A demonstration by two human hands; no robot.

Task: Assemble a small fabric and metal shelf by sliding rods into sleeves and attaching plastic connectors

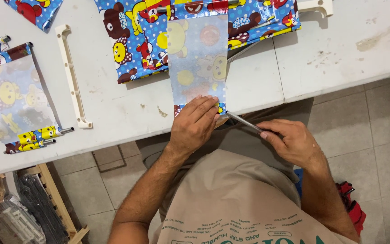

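Printed fabric panel (197, 58), pale reverse side up, lies over the near edge of the white table (258, 86); a thin metal rod (243, 121) enters its bottom hem from the right, most of its length apparently still outside, so threading looks only begun. Left hand (195, 124) presses the hem flat, fingers together; right hand (294, 142) pinches the rod's outer end between thumb and curled fingers. A similar panel with rods in place (12, 106) lies at far left beside a cream plastic bar (72, 77); more cartoon-print fabric (132, 40) lies behind.
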